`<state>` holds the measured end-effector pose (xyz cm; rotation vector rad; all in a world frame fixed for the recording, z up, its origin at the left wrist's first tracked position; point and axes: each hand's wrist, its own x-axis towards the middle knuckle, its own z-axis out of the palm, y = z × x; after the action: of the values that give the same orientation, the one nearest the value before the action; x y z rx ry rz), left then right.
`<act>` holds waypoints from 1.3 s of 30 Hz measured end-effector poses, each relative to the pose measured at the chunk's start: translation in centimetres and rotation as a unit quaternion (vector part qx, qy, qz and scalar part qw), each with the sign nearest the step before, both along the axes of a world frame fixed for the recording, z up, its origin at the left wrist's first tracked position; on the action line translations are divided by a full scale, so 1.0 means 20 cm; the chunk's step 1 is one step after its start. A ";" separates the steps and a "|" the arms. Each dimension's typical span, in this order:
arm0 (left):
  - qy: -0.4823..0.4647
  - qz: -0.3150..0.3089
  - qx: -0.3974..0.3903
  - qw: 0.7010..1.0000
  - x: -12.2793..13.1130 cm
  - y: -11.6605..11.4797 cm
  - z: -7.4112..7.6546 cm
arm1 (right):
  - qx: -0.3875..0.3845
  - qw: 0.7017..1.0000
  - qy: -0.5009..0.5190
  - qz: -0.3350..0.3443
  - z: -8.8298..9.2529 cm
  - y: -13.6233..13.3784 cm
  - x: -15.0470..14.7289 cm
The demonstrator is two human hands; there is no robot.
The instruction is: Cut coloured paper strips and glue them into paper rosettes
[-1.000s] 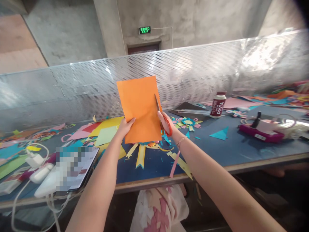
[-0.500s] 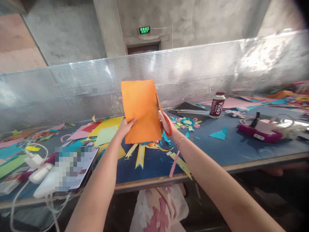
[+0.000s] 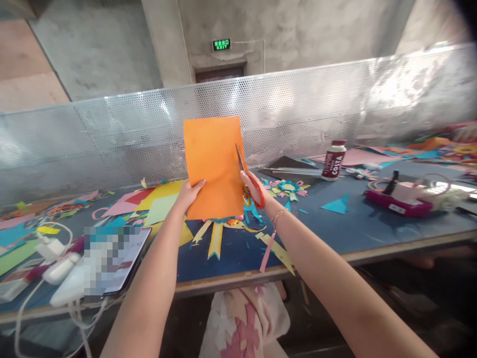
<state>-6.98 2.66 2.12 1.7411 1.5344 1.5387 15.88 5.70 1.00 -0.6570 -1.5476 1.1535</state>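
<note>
An orange sheet of paper (image 3: 214, 164) stands upright above the table, pinched near its lower left edge by my left hand (image 3: 191, 194). My right hand (image 3: 256, 188) grips a pair of scissors (image 3: 260, 198) with orange-red and yellow handles. Their dark blade crosses the front of the sheet near its right edge, pointing up; whether the paper lies between the blades I cannot tell. Beneath the sheet lies a paper rosette, its yellow ribbon tail (image 3: 215, 241) edged in blue and its upper part hidden by the sheet.
To the left are a phone (image 3: 128, 261), white cables and coloured paper scraps. A brown COSTA bottle (image 3: 334, 160), a blue paper triangle (image 3: 337, 204) and a purple power strip (image 3: 397, 203) stand or lie to the right. A perforated metal panel (image 3: 149, 134) runs along the back.
The orange sheet has shifted slightly left and up with my left hand. The scissors' blade now shows more in front of the sheet, further in from its right edge.
</note>
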 end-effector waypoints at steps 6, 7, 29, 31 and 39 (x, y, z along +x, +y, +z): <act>-0.005 0.011 -0.046 0.999 -0.03 -0.02 0.03 | 0.025 0.999 -0.027 0.011 0.01 -0.01 0.01; -0.006 0.010 -0.049 0.999 -0.03 -0.02 0.03 | 0.026 0.999 -0.027 0.015 0.01 -0.01 0.01; -0.053 0.003 0.016 0.998 -0.05 0.00 -0.01 | -0.067 0.993 0.011 0.101 -0.01 -0.01 -0.01; -0.050 0.000 0.019 0.999 -0.04 0.00 -0.01 | -0.058 0.993 0.004 0.104 -0.01 -0.01 -0.01; -0.013 -0.006 0.004 1.000 -0.02 0.01 -0.02 | -0.046 0.995 0.011 0.086 -0.02 0.01 -0.01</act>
<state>-7.42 2.83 1.68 1.7248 1.5039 1.5566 15.76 5.81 0.69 -0.5770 -1.5643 1.3631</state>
